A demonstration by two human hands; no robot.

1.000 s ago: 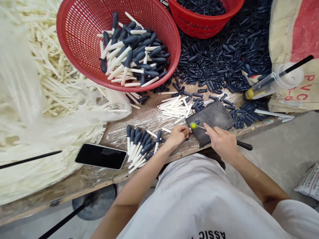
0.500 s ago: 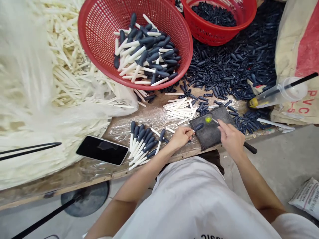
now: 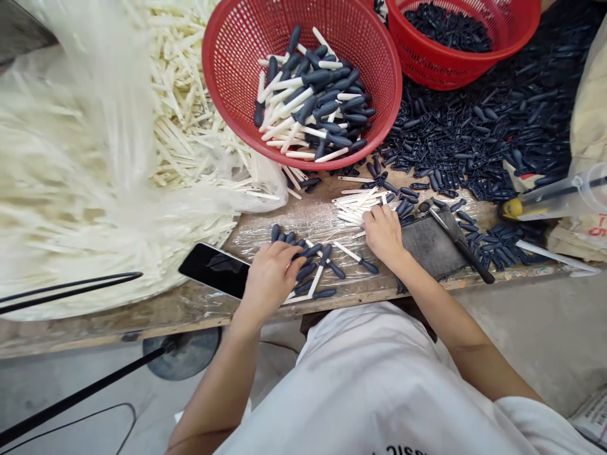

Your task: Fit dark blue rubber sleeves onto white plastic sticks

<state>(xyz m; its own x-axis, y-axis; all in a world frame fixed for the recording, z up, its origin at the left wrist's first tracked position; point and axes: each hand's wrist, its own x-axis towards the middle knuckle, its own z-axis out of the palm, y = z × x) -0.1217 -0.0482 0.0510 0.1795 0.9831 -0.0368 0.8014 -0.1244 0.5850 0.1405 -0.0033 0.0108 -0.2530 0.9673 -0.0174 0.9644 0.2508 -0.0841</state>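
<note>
My left hand [image 3: 271, 278] is over a row of assembled pieces, white plastic sticks with navy handles [image 3: 307, 268]; its thumb and fingers are apart above them, and its palm side is hidden. My right hand [image 3: 382, 235] is at a small pile of white sticks [image 3: 356, 205], its bent fingers closed at the pile's right end around a stick, mostly hidden. To its right, a small hammer [image 3: 456, 239] with a metal shaft and black grip lies across a dark grey pad [image 3: 420, 243]. One assembled piece [image 3: 356, 256] lies apart between my hands.
A red basket [image 3: 222, 107] holds many assembled pieces; a second red basket [image 3: 441, 72] holds navy parts. Loose navy parts [image 3: 474, 136] spread behind the pad. White sticks [image 3: 183, 120] and plastic sheeting fill the left. A phone [image 3: 213, 270] and a clear cup [image 3: 559, 193] sit nearby.
My left hand has moved left to the row, away from the pad. My right hand has let go of the hammer, now lying on the pad, and has moved left to the white sticks.
</note>
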